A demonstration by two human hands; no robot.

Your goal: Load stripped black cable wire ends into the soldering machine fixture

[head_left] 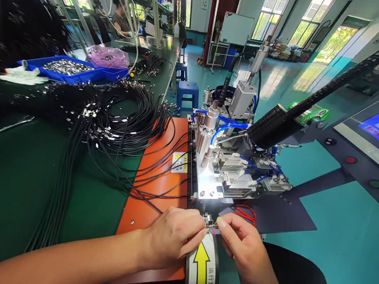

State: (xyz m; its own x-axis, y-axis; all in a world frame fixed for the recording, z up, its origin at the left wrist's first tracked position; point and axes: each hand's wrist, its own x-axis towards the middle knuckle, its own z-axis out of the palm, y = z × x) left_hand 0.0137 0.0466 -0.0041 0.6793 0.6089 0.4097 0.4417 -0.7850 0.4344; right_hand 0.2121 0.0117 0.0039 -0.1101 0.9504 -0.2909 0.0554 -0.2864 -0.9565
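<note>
My left hand [177,232] is closed in a pinch just in front of the machine [212,163], where a black cable [150,202] runs in under its knuckles. From its fingertips, thin coloured wires [212,226] reach across to my right hand [245,251], whose thumb and forefinger pinch their ends. A small metal fixture [207,218] sits right behind the fingertips, under a bright lamp glow. Below both hands is a round white drum [202,271] with a yellow arrow. The exact grip inside the left fingers is hidden.
Bundled black cables [123,125] lie on the green table [16,186] and across the orange plate [157,184]. Blue trays [91,74] hold small metal parts. A control panel [373,149] stands at right, beneath a thick black hose [352,65]. Another person [121,20] sits far back.
</note>
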